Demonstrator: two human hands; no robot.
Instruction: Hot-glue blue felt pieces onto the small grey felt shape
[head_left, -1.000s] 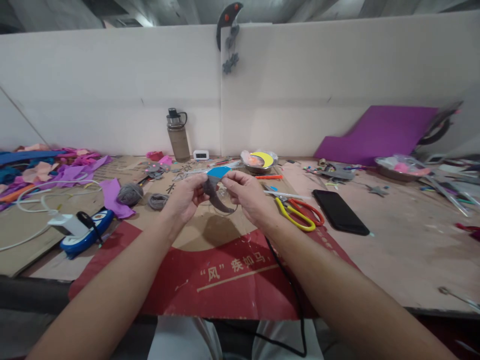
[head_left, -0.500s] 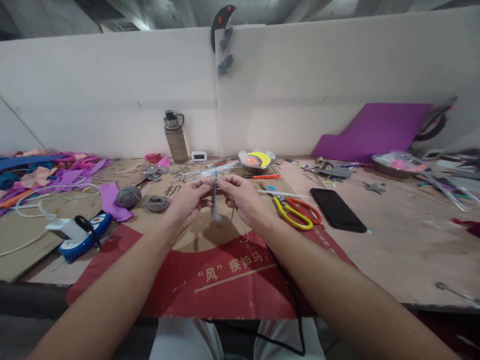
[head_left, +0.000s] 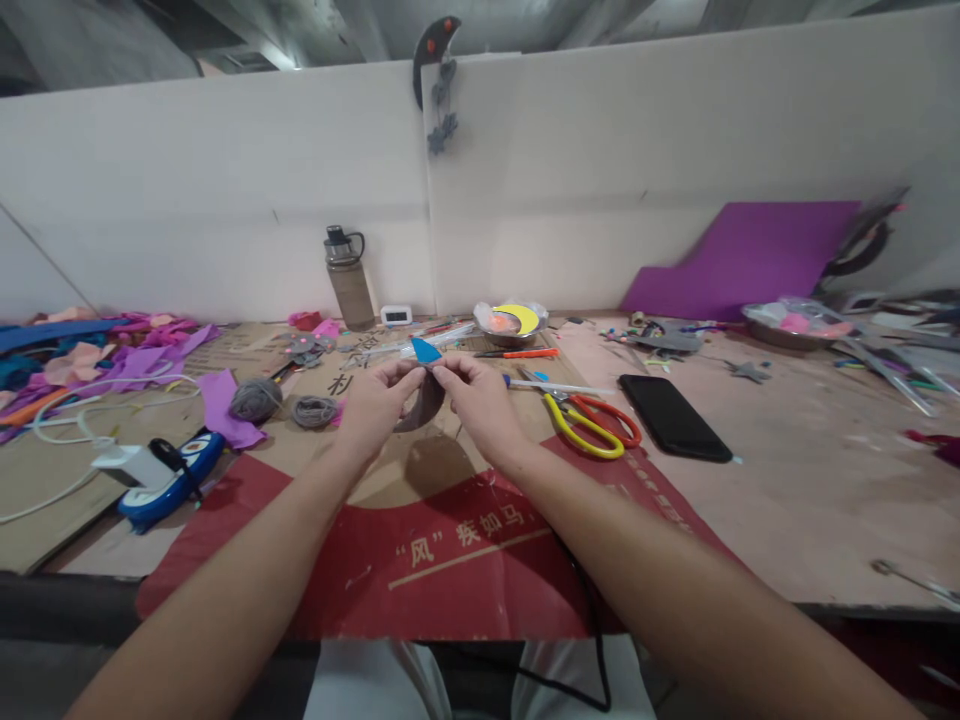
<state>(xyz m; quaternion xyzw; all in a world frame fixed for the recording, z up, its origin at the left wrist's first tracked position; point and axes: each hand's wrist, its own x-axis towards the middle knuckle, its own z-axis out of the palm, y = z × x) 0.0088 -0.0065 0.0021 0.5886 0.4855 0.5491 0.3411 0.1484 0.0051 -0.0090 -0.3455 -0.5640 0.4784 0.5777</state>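
Over the cardboard (head_left: 390,480), my left hand (head_left: 381,400) and my right hand (head_left: 480,400) are nearly touching, both closed in a pinch. Held between them is a curved, crescent-like dark grey piece (head_left: 427,405), which hangs below the fingertips. A blue pointed piece (head_left: 425,350) sticks up just above the fingers; whether it is joined to the grey one I cannot tell. Scissors (head_left: 592,425) with a yellow and a red handle lie right of my right hand. Two grey yarn balls, one small (head_left: 315,408) and one larger (head_left: 256,398), rest left of my left hand.
A black phone (head_left: 673,418) lies beyond the scissors. Behind my hands stand a bottle (head_left: 350,285), a small white clock (head_left: 396,315) and a bowl (head_left: 504,335) with a yellow crescent (head_left: 529,319). A blue-white power strip (head_left: 171,480) and felt scraps (head_left: 135,365) lie left.
The held piece has turned from edge-on to showing its broad grey curve, and the blue pointed part now shows above my fingers. My hands stay at nearly the same spot.
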